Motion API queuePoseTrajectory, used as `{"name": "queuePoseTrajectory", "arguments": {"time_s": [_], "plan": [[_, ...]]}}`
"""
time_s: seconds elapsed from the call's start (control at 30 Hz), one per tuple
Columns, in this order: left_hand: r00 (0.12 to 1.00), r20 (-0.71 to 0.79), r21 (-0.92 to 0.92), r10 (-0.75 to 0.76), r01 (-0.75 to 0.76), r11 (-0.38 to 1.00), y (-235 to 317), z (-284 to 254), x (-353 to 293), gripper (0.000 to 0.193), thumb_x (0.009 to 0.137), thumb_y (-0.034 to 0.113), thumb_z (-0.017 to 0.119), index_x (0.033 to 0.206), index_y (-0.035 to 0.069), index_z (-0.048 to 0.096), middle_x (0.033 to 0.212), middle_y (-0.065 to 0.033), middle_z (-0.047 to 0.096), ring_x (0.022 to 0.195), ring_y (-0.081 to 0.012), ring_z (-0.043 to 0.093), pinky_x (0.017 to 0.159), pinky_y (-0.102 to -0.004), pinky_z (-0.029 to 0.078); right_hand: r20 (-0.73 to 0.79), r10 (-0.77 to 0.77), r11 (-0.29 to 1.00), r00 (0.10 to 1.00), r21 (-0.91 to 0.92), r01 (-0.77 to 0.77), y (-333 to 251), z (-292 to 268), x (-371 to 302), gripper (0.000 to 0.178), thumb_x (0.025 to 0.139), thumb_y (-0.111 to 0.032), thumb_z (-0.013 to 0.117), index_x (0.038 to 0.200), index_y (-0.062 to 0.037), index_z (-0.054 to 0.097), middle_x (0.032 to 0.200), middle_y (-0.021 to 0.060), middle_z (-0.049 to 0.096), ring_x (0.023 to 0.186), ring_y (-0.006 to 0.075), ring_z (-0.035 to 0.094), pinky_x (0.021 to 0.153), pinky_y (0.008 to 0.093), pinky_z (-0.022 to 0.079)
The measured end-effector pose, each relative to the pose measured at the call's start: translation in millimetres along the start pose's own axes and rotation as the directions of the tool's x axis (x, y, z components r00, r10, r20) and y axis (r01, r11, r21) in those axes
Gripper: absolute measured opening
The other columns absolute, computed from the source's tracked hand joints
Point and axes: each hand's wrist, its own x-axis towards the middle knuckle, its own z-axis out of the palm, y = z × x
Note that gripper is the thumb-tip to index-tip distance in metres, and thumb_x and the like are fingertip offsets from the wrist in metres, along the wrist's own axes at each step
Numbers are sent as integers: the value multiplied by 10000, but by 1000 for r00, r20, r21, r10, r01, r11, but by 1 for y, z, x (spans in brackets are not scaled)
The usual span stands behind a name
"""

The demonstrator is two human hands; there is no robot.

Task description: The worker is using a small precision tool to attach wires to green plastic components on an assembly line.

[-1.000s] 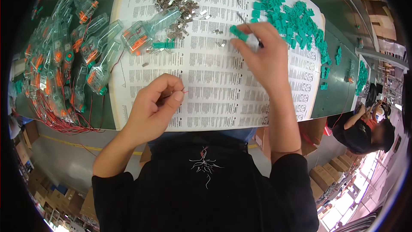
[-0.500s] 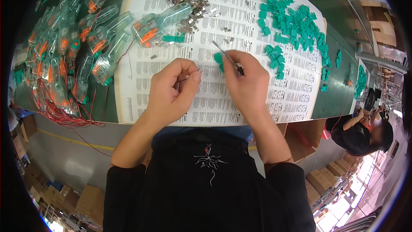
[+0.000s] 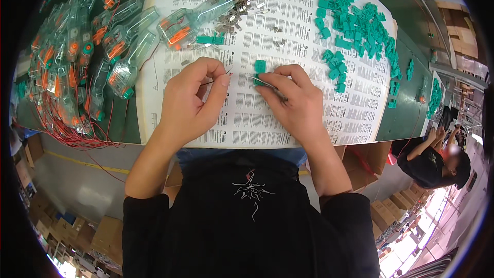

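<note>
My left hand [image 3: 198,98] is closed in a pinch above the printed sheet. Between its thumb and forefinger is a thin wire [image 3: 229,73], its end just showing past the fingertips. My right hand [image 3: 297,102] is closed around slim metal tweezers [image 3: 267,85], whose tips point left toward the wire, with a gap between. At the right fingertips is a small green plastic part [image 3: 260,66]; whether the fingers touch it I cannot tell. Beyond my left hand lie a clear, bottle-shaped housing with orange inside [image 3: 177,31] and a green plastic strip [image 3: 210,39].
A heap of small metal clips [image 3: 231,5] lies at the far middle. Loose green plastic parts [image 3: 360,25] cover the right side of the printed sheet [image 3: 247,128]. Clear housings [image 3: 72,56] with red wires [image 3: 77,136] are piled at left. Another person [image 3: 432,159] sits at far right.
My left hand has moved slightly left and away from me. The tweezers in my right hand have swung from pointing up-left to pointing left, and more of the green part shows.
</note>
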Motion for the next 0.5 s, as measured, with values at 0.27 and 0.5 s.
{"name": "queuePoseTrajectory", "arguments": {"time_s": [0.27,0.5], "plan": [[999,32,-59,-7,9,998,6,0,7,62,957,38,669,990,15,622,779,34,601,624,-2,435,537,-197,327,-235,-9,999,972,-54,-3,30,-46,38,167,844,-41,792,1010,-45,778,932,79,680,801,236,670,697,324,528],[999,39,-263,-10,20,965,21,12,29,57,947,28,691,960,8,639,802,29,647,671,11,505,567,-180,377,-19,-132,975,991,-182,127,45,-56,62,196,897,-30,749,1091,-15,741,891,48,677,791,169,648,697,302,508]]}}
